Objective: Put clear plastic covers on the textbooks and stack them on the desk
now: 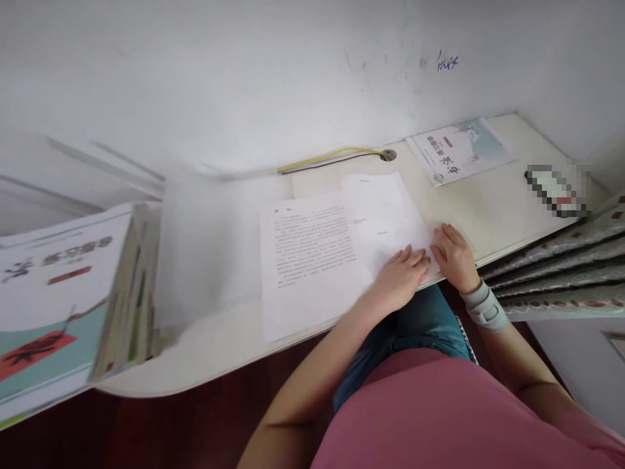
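Note:
My left hand [399, 279] lies flat on the lower part of a mostly blank white paper sheet [378, 208], its fingers stretched out to the right. Close beside it, my right hand [454, 258] rests on the desk at that sheet's right edge, fingers extended and thumb side toward the paper. Neither hand grips anything visible. A densely printed page [312, 254] sits to the left, its right side meeting the blank sheet; whether the two are joined cannot be made out. A grey wristband [484, 306] wraps my right wrist.
A white-topped desk [219, 345] runs along the wall. A thick stack of books [58, 286] stands at the left, and a thin booklet [461, 151] lies at the back right. Yellow and black cables [332, 159] enter a round hole. A pixelated object [556, 189] lies near a patterned curtain [566, 267].

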### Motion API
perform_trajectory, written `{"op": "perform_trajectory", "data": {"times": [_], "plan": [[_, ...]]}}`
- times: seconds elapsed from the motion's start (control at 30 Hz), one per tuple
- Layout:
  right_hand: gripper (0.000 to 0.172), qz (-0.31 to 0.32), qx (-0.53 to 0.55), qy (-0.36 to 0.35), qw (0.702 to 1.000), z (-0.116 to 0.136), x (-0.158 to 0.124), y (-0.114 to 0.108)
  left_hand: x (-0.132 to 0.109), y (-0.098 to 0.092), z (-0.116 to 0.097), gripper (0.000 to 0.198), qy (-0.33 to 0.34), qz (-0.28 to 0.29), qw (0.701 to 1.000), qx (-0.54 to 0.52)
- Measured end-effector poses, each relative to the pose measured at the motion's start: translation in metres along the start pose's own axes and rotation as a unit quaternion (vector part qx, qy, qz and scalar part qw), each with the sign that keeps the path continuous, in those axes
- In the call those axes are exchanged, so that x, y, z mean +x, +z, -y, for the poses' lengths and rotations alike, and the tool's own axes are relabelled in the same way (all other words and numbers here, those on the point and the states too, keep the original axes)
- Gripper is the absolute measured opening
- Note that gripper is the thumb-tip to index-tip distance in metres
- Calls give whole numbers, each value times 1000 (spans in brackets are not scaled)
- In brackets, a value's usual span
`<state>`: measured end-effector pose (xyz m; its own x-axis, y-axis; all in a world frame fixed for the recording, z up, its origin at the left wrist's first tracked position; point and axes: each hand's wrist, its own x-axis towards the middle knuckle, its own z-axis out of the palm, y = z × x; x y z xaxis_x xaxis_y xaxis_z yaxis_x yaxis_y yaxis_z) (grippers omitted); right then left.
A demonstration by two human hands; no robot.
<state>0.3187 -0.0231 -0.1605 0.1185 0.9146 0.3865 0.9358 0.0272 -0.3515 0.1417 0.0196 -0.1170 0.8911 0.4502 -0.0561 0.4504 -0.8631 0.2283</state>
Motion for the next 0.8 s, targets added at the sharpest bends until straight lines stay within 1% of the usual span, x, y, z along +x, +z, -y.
{"op": "perform_trajectory", "data": {"times": [0.07, 0.13, 0.2, 0.27, 0.33, 0.43, 0.53, 0.7, 0.8], "plan": [[40, 19, -22, -3, 1000, 3, -3, -2, 0, -6, 7, 40, 20, 11, 1000, 10], [38, 32, -49, -6, 998, 5, -7, -4, 0, -13, 11, 41, 8, 19, 999, 30], [36, 43, -66, -12, 997, 3, -9, -9, 1, -19, 15, 49, -43, 24, 997, 55], [35, 51, -78, -15, 996, -5, -7, -14, 3, -22, 19, 64, -98, 32, 992, 67], [37, 60, -94, -13, 994, -20, -2, -21, 5, -22, 24, 75, -120, 51, 990, 58], [46, 87, -107, -21, 990, -44, 9, -28, 11, -20, 31, 80, -107, 76, 991, 37], [49, 120, -101, -47, 987, -56, 15, -31, 15, -20, 33, 79, -100, 76, 992, 33], [49, 122, -105, -62, 985, -55, 13, -30, 17, -20, 30, 77, -89, 70, 993, 31], [49, 116, -101, -63, 986, -54, 12, -29, 16, -19, 28, 73, -74, 76, 994, 35]]}}
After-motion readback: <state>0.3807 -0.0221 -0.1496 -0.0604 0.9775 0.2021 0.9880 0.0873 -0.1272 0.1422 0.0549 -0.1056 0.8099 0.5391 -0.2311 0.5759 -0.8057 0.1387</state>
